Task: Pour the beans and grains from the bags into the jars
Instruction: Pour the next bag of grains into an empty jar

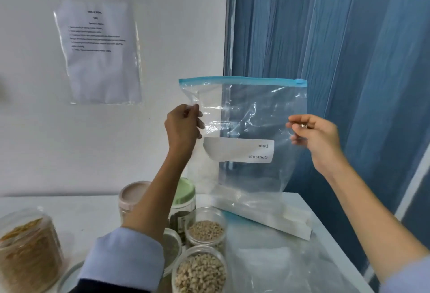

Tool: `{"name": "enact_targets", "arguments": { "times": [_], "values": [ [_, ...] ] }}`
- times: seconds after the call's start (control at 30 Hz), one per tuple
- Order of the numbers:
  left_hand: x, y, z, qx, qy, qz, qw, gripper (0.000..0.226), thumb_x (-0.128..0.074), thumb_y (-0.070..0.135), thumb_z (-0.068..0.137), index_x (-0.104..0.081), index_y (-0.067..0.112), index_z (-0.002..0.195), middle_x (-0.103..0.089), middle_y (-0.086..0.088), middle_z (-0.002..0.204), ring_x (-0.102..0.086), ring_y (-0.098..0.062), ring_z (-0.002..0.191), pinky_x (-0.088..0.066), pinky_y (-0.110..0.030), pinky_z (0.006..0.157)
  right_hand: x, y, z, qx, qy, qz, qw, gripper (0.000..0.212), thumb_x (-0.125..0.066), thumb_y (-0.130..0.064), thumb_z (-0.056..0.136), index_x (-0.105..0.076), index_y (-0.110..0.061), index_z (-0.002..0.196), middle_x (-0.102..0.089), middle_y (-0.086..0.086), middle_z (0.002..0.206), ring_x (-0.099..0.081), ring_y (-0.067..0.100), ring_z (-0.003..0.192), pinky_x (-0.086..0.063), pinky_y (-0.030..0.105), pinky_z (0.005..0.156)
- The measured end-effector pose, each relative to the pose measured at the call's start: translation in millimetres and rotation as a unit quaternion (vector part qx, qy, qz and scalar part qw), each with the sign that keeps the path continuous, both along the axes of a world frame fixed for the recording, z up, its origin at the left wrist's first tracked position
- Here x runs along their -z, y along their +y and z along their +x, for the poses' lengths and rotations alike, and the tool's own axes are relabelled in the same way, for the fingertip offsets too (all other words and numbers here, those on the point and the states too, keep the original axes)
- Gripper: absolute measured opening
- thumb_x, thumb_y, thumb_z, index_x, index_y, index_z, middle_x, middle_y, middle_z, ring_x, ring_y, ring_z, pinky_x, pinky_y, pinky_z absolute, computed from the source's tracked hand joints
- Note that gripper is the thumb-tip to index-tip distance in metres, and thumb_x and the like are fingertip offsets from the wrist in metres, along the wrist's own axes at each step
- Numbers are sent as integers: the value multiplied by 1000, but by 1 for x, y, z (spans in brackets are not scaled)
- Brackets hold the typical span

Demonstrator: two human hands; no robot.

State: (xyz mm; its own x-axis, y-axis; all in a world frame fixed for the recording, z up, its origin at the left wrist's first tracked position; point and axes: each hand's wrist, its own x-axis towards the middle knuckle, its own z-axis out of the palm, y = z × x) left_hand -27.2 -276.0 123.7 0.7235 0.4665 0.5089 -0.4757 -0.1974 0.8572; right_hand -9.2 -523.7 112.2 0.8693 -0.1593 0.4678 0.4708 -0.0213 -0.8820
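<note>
Leftmost, a clear jar of orange-brown contents (28,243) is seen on the white table (93,209), blurred at the frame edge. Above it, a printed sheet in a plastic sleeve (100,52) is fixed to the white wall; its text cannot be read. Further right, a jar with a pinkish lid (131,196) and a jar with a green lid (185,191) are stood at the back of the table, partly hidden by the left forearm. In front of them, two open jars are filled with pale beans or grains: a smaller one behind (206,229) and a larger one nearer the camera (200,274), just beside each other. A third open jar with darker contents (172,248) is partly covered by the blue sleeve.

An empty clear zip bag (244,134) with a blue seal strip along its top is held up above the table, in front of the wall corner and the blue curtain (349,48). Its white label is seen from behind, so the words "Date" and "Contents" read mirrored. Its left edge is pinched by the grip of the left hand (183,127), fingers curled on the plastic. Its right edge is pinched by the right hand (314,134), thumb and fingers closed on the film. Below the bag, a white box (279,220) and further clear plastic bags (279,260) are laid on the table at the right.
</note>
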Motion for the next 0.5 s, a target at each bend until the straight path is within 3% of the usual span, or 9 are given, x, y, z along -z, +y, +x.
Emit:
{"name": "enact_targets", "arguments": {
  "times": [0.13,0.3,0.4,0.5],
  "values": [
    [-2,-18,1,0,34,50,998,17,-51,17,96,-53,3,87,-60,-7,57,-49,-13,30,-33,-16,34,-8,-32,-2,6,-5,-13,1000,22,-51,4,93,-63,-7,107,-63,-1,87,-51,0,44,-47,15,46],
    [4,-48,1,-65,35,131,989,22,-43,23,99,-50,4,90,-55,-9,55,-53,-17,29,-36,-23,35,-9,-56,-6,-42,-19,-54,997,37,-56,8,89,-55,-13,118,-58,-6,97,-55,3,45,-47,17,44],
    [11,-58,-1,-63,43,117,990,21,-47,22,98,-53,3,90,-54,-15,60,-43,-14,24,-32,-18,30,-4,-69,-3,-80,19,-48,995,40,-56,10,87,-54,-10,122,-61,-1,105,-57,6,43,-46,17,44],
    [23,-60,0,-39,119,99,987,22,-53,25,96,-52,4,90,-53,-12,58,-40,-9,23,-29,-14,30,8,-84,3,-118,95,-21,988,41,-58,9,86,-54,-3,125,-65,3,103,-60,8,44,-47,17,43]
  ]
}}
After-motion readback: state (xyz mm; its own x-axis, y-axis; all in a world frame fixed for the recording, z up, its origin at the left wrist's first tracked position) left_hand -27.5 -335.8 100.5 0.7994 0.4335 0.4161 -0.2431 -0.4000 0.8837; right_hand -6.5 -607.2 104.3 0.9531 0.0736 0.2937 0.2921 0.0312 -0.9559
